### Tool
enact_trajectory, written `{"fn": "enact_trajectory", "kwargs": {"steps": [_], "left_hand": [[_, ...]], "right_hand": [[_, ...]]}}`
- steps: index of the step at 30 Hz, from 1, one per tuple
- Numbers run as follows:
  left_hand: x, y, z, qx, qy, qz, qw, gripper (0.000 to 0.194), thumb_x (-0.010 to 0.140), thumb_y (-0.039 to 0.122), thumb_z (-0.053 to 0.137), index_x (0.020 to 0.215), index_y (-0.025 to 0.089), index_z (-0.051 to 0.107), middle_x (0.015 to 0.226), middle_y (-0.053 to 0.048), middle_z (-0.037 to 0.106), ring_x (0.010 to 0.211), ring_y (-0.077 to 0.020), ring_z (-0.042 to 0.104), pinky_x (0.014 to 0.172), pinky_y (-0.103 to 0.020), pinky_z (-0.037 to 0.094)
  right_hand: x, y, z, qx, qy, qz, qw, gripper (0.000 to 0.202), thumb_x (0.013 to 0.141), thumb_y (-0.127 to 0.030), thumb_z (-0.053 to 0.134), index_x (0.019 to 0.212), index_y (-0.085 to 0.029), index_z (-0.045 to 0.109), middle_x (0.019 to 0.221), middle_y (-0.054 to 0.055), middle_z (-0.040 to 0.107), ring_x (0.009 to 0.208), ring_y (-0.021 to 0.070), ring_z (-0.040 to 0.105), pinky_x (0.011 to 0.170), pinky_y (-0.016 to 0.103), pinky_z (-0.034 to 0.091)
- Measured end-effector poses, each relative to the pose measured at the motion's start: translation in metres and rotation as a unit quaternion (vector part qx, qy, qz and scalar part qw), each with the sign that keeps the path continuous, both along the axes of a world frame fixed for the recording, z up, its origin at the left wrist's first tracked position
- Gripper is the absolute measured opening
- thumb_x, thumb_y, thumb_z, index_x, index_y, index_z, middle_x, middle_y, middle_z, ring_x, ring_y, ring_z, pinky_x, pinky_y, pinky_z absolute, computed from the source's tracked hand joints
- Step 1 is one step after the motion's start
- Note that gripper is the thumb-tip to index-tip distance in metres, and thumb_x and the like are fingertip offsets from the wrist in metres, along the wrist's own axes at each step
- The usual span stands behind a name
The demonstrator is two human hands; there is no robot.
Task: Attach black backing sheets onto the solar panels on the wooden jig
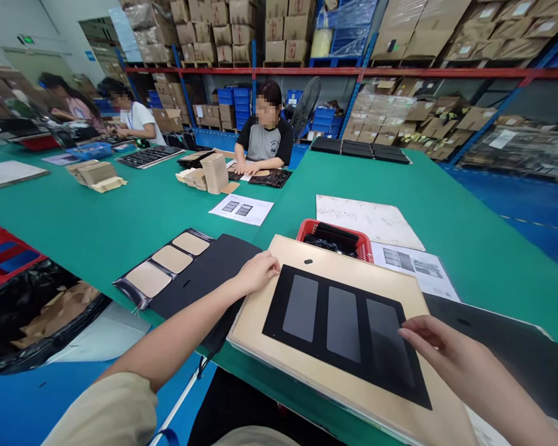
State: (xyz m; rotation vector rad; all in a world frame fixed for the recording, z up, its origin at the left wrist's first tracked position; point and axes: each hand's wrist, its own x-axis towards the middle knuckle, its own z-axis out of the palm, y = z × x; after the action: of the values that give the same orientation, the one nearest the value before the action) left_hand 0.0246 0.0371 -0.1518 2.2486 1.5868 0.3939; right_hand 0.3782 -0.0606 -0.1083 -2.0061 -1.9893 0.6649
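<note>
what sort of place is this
Probably a factory workshop with storage: people work by hand at a long green worktop, and tall racks behind are stacked with cardboard boxes.

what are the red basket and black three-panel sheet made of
Red basket: likely moulded plastic, slightly glossy, with slotted walls. Black sheet: thin, flat, matt with little shine; perhaps plastic or card. Its grey panels look smoother, maybe film.
</note>
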Motion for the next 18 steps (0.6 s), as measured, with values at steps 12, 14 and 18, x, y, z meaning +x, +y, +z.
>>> {"fn": "enact_trajectory", "kwargs": {"steps": [12, 14, 18], "left_hand": [[-0.003, -0.005, 0.006, 0.0, 0.047, -0.061, 0.997, 0.015, 0.089, 0.02, 0.042, 0.084, 0.021, 0.055, 0.094, -0.004, 0.055, 0.095, -0.0202, 0.05, 0.078, -0.029, 0.042], [-0.002, -0.006, 0.007, 0.003, 0.052, -0.062, 0.997, 0.014, 0.09, 0.019, 0.041, 0.085, 0.021, 0.054, 0.095, -0.004, 0.055, 0.095, -0.0202, 0.05, 0.077, -0.029, 0.042], [-0.002, -0.006, 0.006, 0.011, 0.061, -0.062, 0.996, 0.014, 0.09, 0.019, 0.041, 0.086, 0.022, 0.054, 0.094, -0.003, 0.055, 0.095, -0.0197, 0.05, 0.077, -0.029, 0.043]], "right_hand": [[-0.119, 0.05, -0.001, 0.052, 0.043, 0.22, 0.973, 0.021, 0.09, -0.031, 0.041, 0.089, -0.022, 0.059, 0.09, 0.004, 0.067, 0.083, 0.02, 0.062, 0.072, 0.032, 0.046], [-0.136, 0.059, -0.013, 0.078, 0.038, 0.258, 0.962, 0.025, 0.091, -0.024, 0.039, 0.101, -0.018, 0.061, 0.1, 0.006, 0.065, 0.092, 0.0192, 0.061, 0.08, 0.03, 0.045], [-0.163, 0.067, -0.031, 0.1, -0.074, 0.294, 0.948, 0.042, 0.093, -0.015, 0.033, 0.132, -0.018, 0.049, 0.106, 0.009, 0.06, 0.095, 0.019, 0.06, 0.079, 0.028, 0.045]]}}
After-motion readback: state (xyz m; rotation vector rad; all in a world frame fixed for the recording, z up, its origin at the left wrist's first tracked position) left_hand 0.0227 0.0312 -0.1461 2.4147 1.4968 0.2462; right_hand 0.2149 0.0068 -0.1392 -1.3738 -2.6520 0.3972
